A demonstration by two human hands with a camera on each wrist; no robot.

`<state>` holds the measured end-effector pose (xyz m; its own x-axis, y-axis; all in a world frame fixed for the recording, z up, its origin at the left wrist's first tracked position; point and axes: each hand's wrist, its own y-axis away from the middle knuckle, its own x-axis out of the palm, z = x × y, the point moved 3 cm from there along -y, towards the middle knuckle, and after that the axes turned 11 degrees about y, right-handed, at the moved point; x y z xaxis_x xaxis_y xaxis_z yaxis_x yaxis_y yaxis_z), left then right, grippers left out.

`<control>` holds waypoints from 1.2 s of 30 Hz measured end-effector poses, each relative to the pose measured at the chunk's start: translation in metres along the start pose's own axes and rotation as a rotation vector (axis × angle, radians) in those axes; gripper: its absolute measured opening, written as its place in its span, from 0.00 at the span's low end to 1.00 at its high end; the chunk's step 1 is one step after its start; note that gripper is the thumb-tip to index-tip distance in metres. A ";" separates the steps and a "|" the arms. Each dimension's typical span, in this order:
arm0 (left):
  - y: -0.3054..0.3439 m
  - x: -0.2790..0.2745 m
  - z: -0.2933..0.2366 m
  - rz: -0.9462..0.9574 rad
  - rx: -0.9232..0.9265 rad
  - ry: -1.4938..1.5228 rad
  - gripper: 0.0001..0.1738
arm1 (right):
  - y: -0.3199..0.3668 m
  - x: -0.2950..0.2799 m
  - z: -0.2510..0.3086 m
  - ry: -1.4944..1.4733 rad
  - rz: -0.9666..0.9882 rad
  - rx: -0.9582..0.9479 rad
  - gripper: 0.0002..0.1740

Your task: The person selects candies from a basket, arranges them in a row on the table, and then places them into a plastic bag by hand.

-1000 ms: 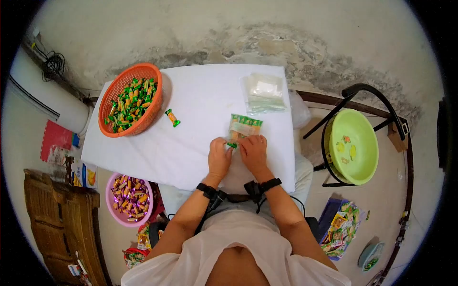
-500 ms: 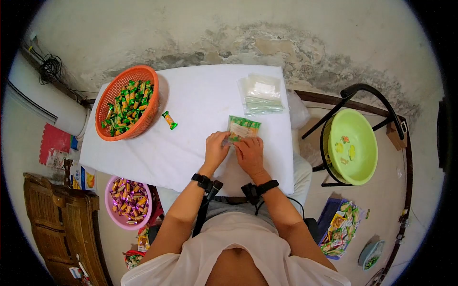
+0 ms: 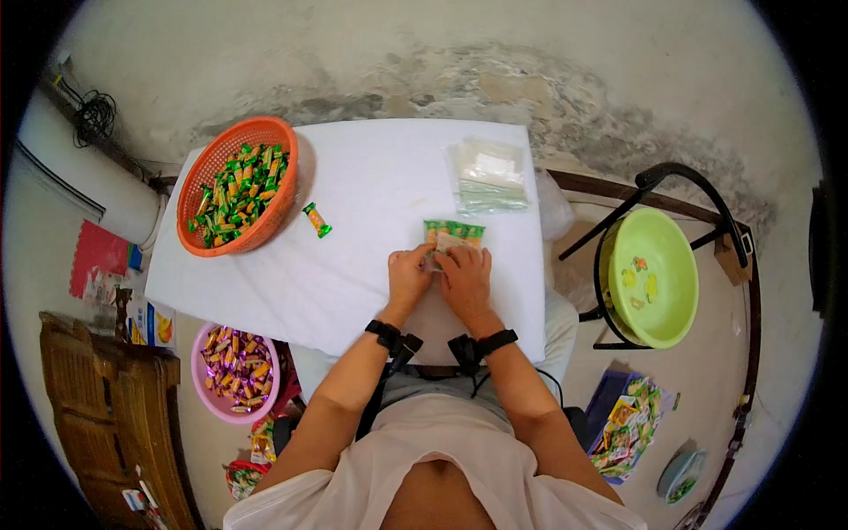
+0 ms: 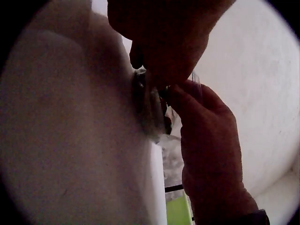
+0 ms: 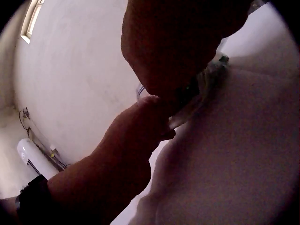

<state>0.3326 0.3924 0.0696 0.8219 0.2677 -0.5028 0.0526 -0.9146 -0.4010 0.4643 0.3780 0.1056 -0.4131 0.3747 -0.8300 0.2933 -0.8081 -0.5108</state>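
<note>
A clear plastic bag holding a row of green-and-orange wrapped snack bars lies on the white-covered table, in front of the person. My left hand pinches its near left end with thumb and curled fingers. At the near right side, my right hand grips the same bag, fingers bent over its front. The two hands nearly meet, hiding the bag's near end. Both wrist views are dark; in the left one, clear film shows below the hands. One loose wrapped bar lies left of them.
An orange basket of the same bars stands at the table's left. Flat clear bags are stacked at back right. A pink basin of purple-wrapped snacks sits below left; a green basin rests on a black-framed chair at right.
The bag's near end was loose around a bar's green tip; now that tip is covered by the hands. The right fingers have moved up over the bag. The bag has shifted slightly toward the body.
</note>
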 end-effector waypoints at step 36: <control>0.042 -0.125 0.045 -0.257 -0.219 -0.124 0.07 | 0.012 -0.010 -0.002 -0.097 -0.061 -0.075 0.07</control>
<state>0.2061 0.3342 0.0811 0.6913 0.5201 -0.5016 0.3801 -0.8521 -0.3598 0.4737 0.3654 0.1068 -0.5123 0.3731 -0.7735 0.3271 -0.7480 -0.5775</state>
